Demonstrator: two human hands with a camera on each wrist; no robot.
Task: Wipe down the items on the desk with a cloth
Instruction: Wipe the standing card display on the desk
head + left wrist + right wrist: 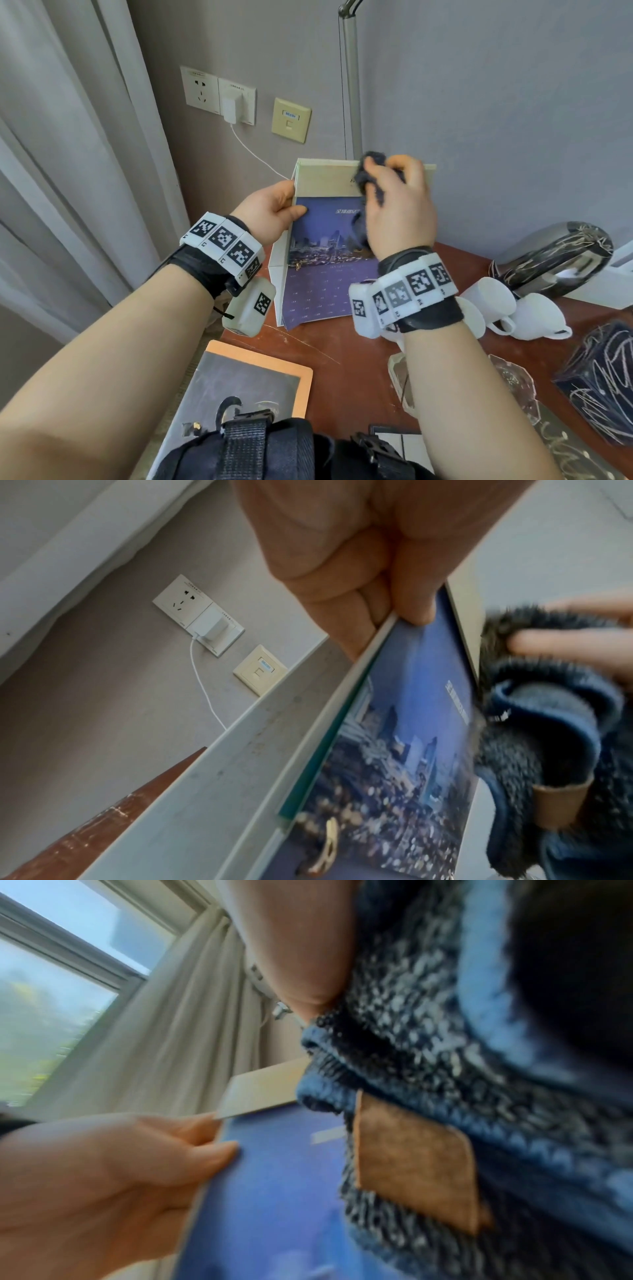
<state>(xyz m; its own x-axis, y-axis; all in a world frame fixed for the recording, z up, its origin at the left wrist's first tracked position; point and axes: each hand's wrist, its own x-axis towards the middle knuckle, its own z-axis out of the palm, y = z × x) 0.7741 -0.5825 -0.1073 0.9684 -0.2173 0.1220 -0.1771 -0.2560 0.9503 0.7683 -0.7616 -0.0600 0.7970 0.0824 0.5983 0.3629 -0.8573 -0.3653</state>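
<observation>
Blue fleece cloth (371, 178) with tan tag wipes calendar (325, 260); lettering unreadable.

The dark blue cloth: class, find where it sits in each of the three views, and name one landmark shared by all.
Head: cloth upper centre, bunched in the right hand.
Left wrist: right edge.
Right wrist: fills the right half.
Shared landmark: the blue cityscape calendar.
</observation>
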